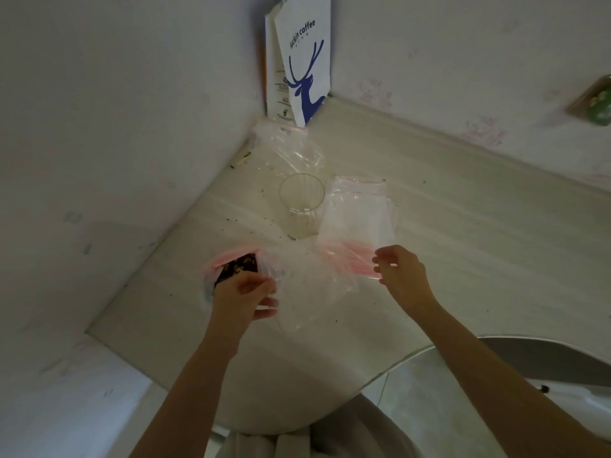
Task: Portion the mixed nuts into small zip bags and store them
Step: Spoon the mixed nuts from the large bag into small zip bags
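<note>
From my seat I see both hands low over the pale table, which is tucked into a corner of the room. My left hand has its fingers curled, and they pinch the near edge of a loose clear bag that lies crumpled between the two hands. Just behind that hand, at the table's left edge, sits the bag of nuts, its pink rim open and the dark nuts showing inside. My right hand pinches a stack of small zip bags by the end with the red strips, thumb on top; the stack fans away toward the back, and I cannot tell whether its far end touches the table. Just left of the stack stands a glass, upright, with only a trace of something at the bottom. Behind the glass lies a big empty bag, crinkled, and behind that a white paper coffee bag with a blue deer leans upright in the corner. Dark crumbs are scattered around the glass.
</note>
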